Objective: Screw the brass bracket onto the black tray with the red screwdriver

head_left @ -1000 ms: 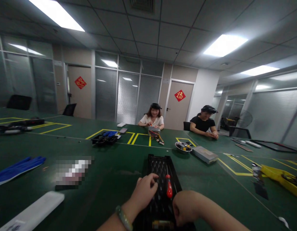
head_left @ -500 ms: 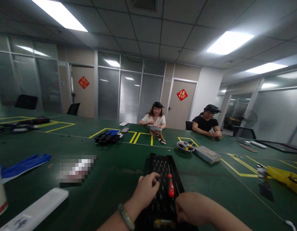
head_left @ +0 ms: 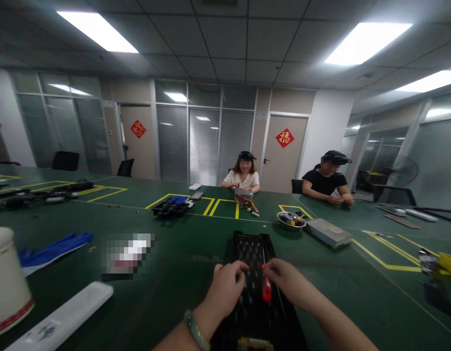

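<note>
A long black tray with a bumpy, studded inside lies in front of me, its length pointing away. In it rests a screwdriver with a red handle, its thin shaft toward the far end. The bent fingers of my right hand close at the front of that handle, covering part of it. My left hand, with a pale bangle at the wrist, hangs at the tray's left side. Its loosely curved fingers leave a gap, and nothing shows between them. A yellowish piece sits at the tray's near end.
To my left are a white bar-shaped case, a cream tub and blue gloves. Ahead stand a metal bowl and a grey box. Two people sit across the green table.
My right hand has moved forward from the tray's near right side to the screwdriver's handle. My left hand stays by the tray. The whole view has turned slightly left.
</note>
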A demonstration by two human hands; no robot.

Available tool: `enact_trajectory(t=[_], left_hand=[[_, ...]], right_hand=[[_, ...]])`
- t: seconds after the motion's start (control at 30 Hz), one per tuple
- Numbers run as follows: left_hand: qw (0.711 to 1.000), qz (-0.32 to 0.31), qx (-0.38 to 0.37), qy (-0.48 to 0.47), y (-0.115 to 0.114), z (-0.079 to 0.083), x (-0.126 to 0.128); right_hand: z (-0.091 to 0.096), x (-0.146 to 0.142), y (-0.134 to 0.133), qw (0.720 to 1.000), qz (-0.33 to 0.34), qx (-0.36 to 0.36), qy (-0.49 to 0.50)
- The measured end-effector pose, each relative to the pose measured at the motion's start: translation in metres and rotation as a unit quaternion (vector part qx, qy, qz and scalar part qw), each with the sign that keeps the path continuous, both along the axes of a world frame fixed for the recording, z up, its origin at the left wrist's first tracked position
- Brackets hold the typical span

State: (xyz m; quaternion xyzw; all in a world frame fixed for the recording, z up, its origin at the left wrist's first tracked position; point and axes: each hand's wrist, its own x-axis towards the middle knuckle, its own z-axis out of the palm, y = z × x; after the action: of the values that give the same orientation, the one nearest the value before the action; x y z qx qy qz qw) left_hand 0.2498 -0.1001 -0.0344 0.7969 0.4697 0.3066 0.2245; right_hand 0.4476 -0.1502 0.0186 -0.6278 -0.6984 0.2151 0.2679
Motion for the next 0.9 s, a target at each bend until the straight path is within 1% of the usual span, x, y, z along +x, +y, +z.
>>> enact_trajectory(t=[0.17, 0.27, 0.37, 0.47, 0.53, 0.63, 0.73, 0.9], left_hand=[[1.0, 0.003, 0.002, -0.006, 0.008, -0.004, 0.005], [1.0, -0.006, 0.004, -0.018, 0.01, -0.002, 0.008], [0.999, -0.018, -0.004, -0.029, 0.007, 0.002, 0.007], [0.998, -0.02, -0.001, -0.054, 0.007, 0.005, 0.001], [0.997, -0.008, 0.01, -0.075, 0.009, 0.004, -0.005], [0.995, 0.03, 0.028, -0.092, 0.017, -0.003, -0.012], [0.993, 0.057, 0.043, -0.096, 0.026, -0.013, -0.016], [0.993, 0.057, 0.02, -0.106, 0.033, -0.028, -0.017]], right_hand=[[-0.017, 0.012, 0.009, 0.996, -0.023, 0.05, 0.066], [-0.022, 0.018, 0.006, 0.995, -0.028, 0.038, 0.082], [-0.022, 0.016, 0.002, 0.995, -0.029, 0.022, 0.097], [-0.021, 0.01, -0.002, 0.993, -0.018, 0.011, 0.117], [-0.021, 0.008, -0.004, 0.992, -0.017, 0.007, 0.122], [-0.021, 0.008, -0.004, 0.994, -0.023, 0.002, 0.108], [-0.021, 0.01, -0.002, 0.995, -0.021, -0.005, 0.097], [-0.022, 0.009, -0.003, 0.998, 0.002, 0.002, 0.068]])
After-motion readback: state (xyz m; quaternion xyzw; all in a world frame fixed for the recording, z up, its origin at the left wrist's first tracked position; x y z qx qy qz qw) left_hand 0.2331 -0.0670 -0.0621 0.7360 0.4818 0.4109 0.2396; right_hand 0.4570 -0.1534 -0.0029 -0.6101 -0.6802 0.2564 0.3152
